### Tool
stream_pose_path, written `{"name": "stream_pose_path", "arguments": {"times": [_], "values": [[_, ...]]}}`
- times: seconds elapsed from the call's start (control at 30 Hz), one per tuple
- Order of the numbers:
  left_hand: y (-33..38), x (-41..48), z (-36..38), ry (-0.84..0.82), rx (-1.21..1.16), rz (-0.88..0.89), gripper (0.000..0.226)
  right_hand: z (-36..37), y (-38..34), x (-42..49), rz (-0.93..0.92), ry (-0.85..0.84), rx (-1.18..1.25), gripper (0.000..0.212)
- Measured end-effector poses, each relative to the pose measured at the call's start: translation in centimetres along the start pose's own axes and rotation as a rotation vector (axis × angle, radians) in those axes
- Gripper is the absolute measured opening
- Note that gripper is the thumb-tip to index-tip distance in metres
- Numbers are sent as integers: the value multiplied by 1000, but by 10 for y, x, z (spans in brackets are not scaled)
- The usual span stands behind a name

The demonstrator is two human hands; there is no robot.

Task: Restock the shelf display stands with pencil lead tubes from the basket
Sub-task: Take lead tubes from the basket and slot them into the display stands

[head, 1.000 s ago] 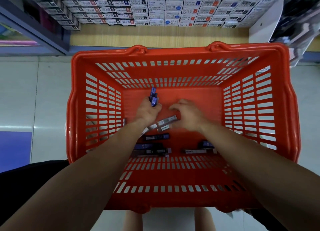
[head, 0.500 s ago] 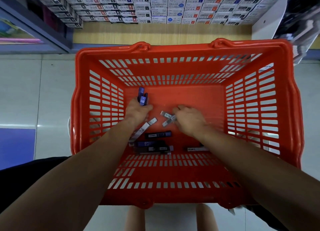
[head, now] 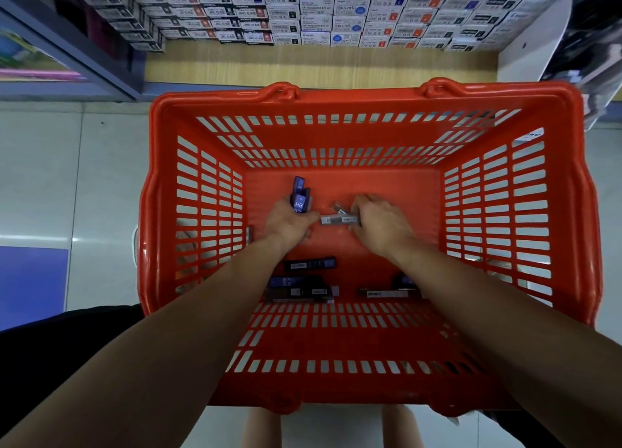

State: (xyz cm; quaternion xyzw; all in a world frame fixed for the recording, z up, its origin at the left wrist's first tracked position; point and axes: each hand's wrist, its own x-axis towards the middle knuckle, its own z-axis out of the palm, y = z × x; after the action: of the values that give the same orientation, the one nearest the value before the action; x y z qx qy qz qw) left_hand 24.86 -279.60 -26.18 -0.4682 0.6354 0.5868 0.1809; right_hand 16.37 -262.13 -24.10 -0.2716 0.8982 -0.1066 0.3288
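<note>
— Grip first?
— Left hand (head: 289,223) curls round two flat blue plastic lead tubes (head: 299,199), held upright, one marked HB. Right hand (head: 383,227) pinches one end of a slim grey lead tube (head: 336,219); the other end lies just beside the left hand.
— Room?
— Both hands sit mid-floor in the red slotted plastic basket (head: 363,106), its walls well apart. Dark flat tubes (head: 309,265) lie near the wrists.

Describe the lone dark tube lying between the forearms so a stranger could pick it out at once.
Find the red basket and look at its solid bottom between the two forearms. Just nearer the person than the left hand, which grips blue tubes, one dark tube lies crosswise. It lies alone and unheld, apart from the bunched tubes closer to the person.
</note>
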Motion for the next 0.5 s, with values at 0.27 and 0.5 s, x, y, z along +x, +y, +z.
{"name": "stream_pose_path", "arguments": {"times": [0.27,0.5], "values": [[-1,-2,3,-15,37,9,21,4,-8,4,20,37,47,28],[11,-15,4,-79,-145,45,16,-2,-9,4,167,54,627,14]]}}
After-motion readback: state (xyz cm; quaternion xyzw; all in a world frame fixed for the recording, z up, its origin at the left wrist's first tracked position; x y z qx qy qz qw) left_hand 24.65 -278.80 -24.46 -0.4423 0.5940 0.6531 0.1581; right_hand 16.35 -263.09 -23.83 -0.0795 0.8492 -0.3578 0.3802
